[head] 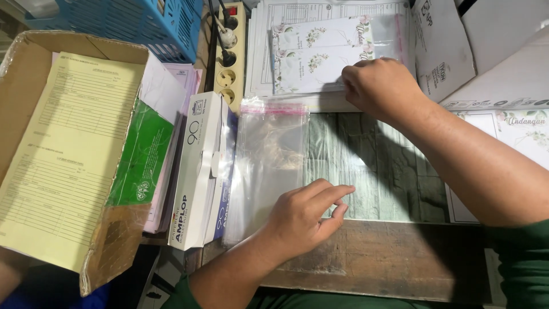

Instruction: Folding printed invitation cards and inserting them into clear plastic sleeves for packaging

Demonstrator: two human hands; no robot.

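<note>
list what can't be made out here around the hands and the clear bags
- Right hand fingertips: tucked under the floral cards in the head view, so the grip is hidden.
- Clear plastic bags: the stack's count is unreadable, sheets too thin.
- Cardboard box: forms cover its contents.
- Blue basket: cut off by the top edge.
- Left hand: its palm covers the bags' lower right corner.

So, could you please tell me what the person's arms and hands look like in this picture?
Both hands, the left hand and the right hand, are bare: no gloves, rings or watch show. The forearms are bare too. Dark green sleeves show at the bottom edge, ending near the elbows.
</note>
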